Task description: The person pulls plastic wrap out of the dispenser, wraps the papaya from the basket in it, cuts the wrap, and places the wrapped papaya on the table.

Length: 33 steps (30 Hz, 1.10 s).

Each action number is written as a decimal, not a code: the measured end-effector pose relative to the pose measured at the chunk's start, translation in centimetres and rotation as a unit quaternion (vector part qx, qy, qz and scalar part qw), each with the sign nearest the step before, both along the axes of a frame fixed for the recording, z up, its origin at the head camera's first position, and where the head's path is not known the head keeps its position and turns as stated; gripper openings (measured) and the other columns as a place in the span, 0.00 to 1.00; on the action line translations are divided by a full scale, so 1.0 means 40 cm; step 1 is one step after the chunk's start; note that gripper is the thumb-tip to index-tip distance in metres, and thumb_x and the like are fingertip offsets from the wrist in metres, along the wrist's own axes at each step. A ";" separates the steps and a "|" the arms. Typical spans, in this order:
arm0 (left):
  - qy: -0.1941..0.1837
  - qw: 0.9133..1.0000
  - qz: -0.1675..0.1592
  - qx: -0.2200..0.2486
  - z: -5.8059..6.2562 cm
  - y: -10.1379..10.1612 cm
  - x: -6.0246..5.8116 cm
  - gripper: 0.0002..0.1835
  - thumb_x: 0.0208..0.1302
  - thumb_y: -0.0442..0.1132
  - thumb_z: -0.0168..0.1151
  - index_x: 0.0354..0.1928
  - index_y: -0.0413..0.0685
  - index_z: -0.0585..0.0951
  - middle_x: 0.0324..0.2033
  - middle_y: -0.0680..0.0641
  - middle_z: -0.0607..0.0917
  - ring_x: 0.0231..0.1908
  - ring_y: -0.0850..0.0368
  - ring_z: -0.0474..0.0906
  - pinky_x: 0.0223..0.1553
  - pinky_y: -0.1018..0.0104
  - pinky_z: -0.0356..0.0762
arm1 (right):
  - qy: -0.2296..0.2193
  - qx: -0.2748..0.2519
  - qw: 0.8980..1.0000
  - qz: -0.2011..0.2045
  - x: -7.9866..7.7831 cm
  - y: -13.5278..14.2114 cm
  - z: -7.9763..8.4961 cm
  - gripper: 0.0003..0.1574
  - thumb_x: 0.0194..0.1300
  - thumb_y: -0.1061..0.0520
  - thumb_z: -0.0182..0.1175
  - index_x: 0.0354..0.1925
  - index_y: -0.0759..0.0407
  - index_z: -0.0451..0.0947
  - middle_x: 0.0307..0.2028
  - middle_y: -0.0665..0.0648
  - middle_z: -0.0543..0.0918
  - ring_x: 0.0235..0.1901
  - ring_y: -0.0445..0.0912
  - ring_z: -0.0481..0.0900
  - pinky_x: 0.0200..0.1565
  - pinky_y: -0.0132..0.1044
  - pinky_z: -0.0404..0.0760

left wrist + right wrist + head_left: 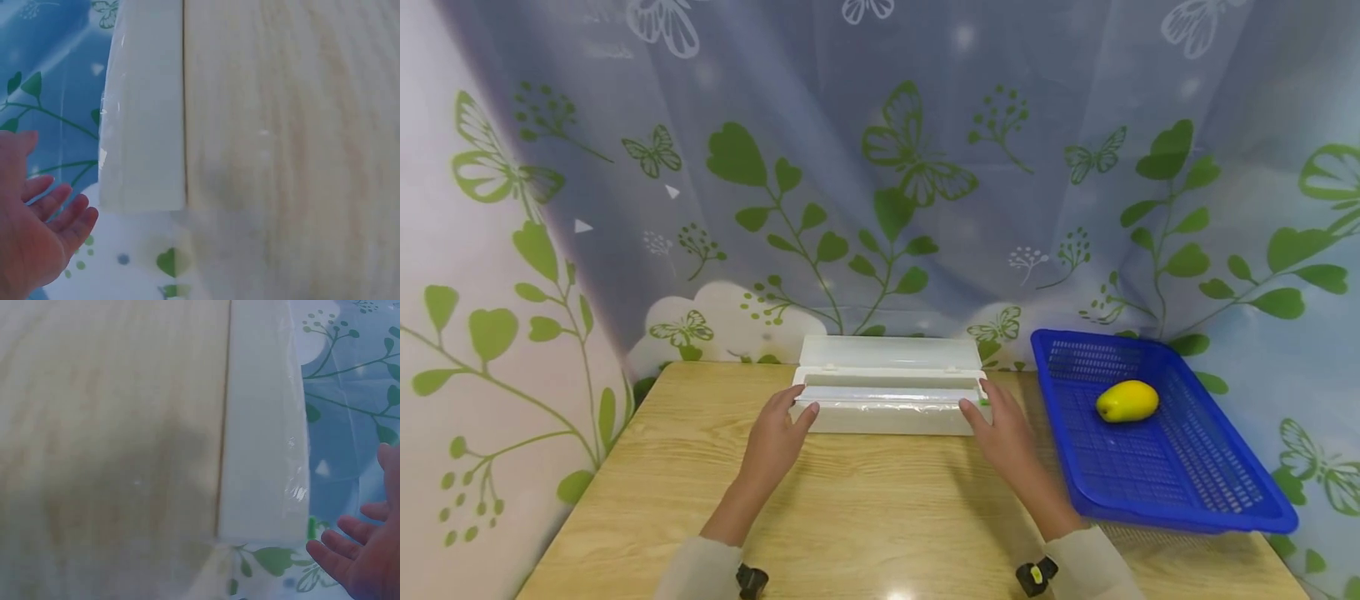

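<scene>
Both hands stand well apart from each other at opposite ends of a long white box, the left hand (777, 435) by its left end and the right hand (1000, 429) by its right, fingers loose and slightly bent, with nothing held between them. Whether any fingertip actually touches the box (891, 421) cannot be told. It lies straight ahead of the person, long axis running left to right, so neither hand is plainly nearer; each has its own end, thumb toward the front face. The lid (891, 352) is tipped back on the far side, and a roll of clear film (891, 392) lies lengthwise inside, parallel to the front edge. A small green tab (984, 402) shows at the right end. Behind, the box sits close to the back edge of the counter (880, 500) and the printed cloth (1015, 217), which looks to leave little room that way. Most room lies on the near side, between the forearms, and out to the left. On the right, a blue basket (1150, 515) holding a yellow fruit (1127, 402) stands near the right forearm and likely limits sideways movement there.
</scene>
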<state>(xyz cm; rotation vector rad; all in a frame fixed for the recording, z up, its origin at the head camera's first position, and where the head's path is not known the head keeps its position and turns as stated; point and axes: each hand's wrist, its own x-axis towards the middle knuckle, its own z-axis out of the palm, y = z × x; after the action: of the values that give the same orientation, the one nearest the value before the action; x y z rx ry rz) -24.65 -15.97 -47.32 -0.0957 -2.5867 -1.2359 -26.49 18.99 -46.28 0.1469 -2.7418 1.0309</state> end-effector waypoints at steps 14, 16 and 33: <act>-0.018 0.991 0.033 0.126 -0.056 -0.027 0.019 0.21 0.74 0.46 0.59 0.61 0.41 0.79 0.54 0.40 0.83 0.55 0.43 0.80 0.57 0.49 0.80 | 0.015 -0.089 0.996 -0.019 0.043 0.044 -0.083 0.35 0.76 0.46 0.57 0.70 0.66 0.66 0.65 0.69 0.72 0.65 0.64 0.71 0.59 0.60 0.77; -0.027 0.989 0.045 0.140 -0.062 -0.028 0.018 0.19 0.75 0.45 0.59 0.60 0.41 0.80 0.53 0.40 0.85 0.55 0.43 0.81 0.56 0.48 0.80 | 0.012 -0.098 0.995 -0.029 0.046 0.046 -0.096 0.34 0.75 0.47 0.57 0.70 0.65 0.67 0.64 0.69 0.74 0.64 0.63 0.72 0.58 0.59 0.78; -0.064 0.979 0.080 0.174 -0.112 -0.029 -0.018 0.20 0.74 0.46 0.59 0.58 0.40 0.83 0.52 0.39 0.86 0.52 0.47 0.81 0.52 0.58 0.80 | -0.026 -0.183 0.981 -0.056 0.037 0.032 -0.134 0.24 0.73 0.57 0.60 0.62 0.68 0.75 0.50 0.69 0.84 0.55 0.61 0.81 0.54 0.46 0.79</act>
<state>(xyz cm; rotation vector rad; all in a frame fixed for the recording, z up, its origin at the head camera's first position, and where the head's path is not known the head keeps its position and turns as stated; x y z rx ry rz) -25.38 -17.15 -51.80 0.2628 -2.3774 -1.6544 -25.02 20.28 -51.62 -0.0924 -2.5151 1.4971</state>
